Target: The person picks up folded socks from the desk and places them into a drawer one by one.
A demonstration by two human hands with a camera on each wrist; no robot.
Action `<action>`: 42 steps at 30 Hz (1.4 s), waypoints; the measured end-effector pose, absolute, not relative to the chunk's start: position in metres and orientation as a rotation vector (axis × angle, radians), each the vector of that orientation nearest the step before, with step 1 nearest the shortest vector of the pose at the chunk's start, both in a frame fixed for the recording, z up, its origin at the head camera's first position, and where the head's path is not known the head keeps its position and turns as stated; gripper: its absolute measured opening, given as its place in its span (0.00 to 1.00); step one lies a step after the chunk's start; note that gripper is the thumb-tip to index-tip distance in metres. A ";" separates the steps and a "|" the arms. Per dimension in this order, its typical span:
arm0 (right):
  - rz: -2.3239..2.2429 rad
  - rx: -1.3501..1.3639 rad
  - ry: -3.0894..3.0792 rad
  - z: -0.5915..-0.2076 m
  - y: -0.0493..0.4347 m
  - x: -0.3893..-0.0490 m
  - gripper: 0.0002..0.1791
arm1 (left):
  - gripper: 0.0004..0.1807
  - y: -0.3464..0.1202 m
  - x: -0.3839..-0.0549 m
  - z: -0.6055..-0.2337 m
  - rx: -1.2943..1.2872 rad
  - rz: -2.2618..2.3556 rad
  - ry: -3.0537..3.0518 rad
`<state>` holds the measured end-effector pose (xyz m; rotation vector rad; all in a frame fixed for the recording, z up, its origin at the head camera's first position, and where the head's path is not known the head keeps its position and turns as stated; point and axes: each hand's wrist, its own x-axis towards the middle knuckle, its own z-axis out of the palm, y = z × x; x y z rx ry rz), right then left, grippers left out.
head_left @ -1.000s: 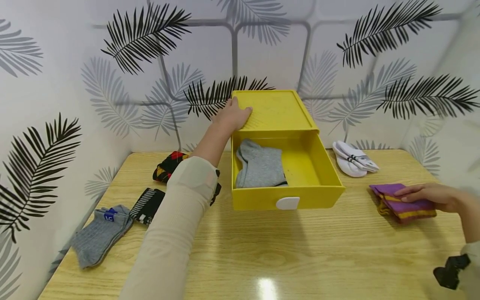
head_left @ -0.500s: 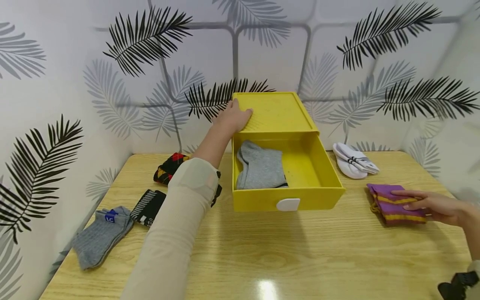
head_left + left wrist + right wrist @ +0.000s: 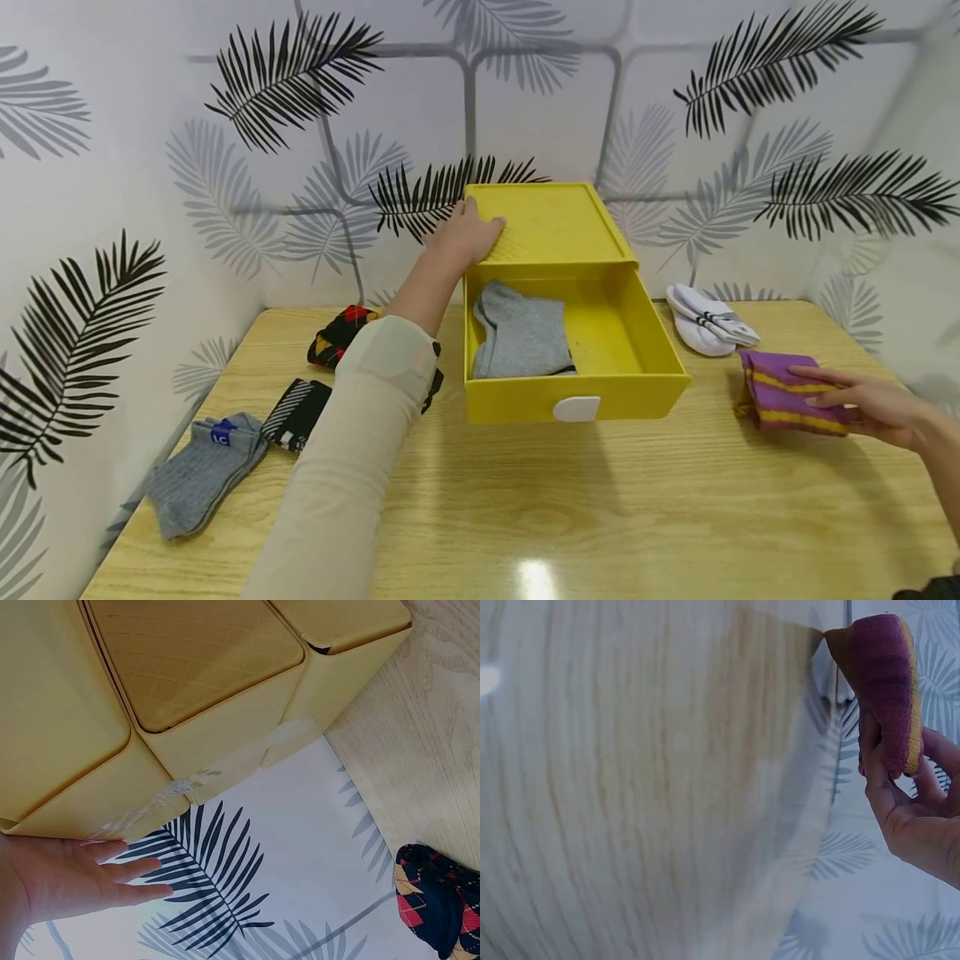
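Observation:
My left hand (image 3: 459, 235) rests at the top left edge of a yellow drawer box (image 3: 547, 218); in the left wrist view its fingers (image 3: 131, 870) lie straight along the box's side. The box's drawer (image 3: 517, 400) is pulled out and has a white tab (image 3: 576, 408) on its front. Folded grey socks (image 3: 521, 329) lie in the drawer's left half. On the right, my right hand (image 3: 877, 406) pinches a folded pair of purple socks (image 3: 797, 393) with yellow stripes between thumb and fingers. The right wrist view shows the socks held up off the tabletop.
Folded white socks (image 3: 708, 321) lie right of the drawer. Left of the box are argyle socks (image 3: 337, 335), black patterned socks (image 3: 297, 412) and grey ribbed socks (image 3: 204, 473). A leaf-patterned wall (image 3: 540, 108) stands close behind the wooden table (image 3: 600, 517).
My right hand has taken a grip on the striped socks, shifted them slightly left and raised them. My left hand and the box have stayed put.

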<state>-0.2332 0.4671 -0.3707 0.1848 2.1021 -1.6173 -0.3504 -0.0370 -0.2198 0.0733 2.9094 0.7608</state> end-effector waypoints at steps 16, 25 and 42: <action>-1.674 0.177 2.159 -0.321 0.435 -0.229 0.25 | 0.40 -0.037 -0.351 -0.220 0.069 0.765 2.906; -1.734 0.187 2.154 -0.289 0.419 -0.226 0.25 | 0.40 -0.036 -0.351 -0.221 0.074 0.773 2.915; -1.668 0.028 2.251 -0.231 0.383 -0.225 0.24 | 0.40 -0.037 -0.352 -0.221 0.071 0.764 2.915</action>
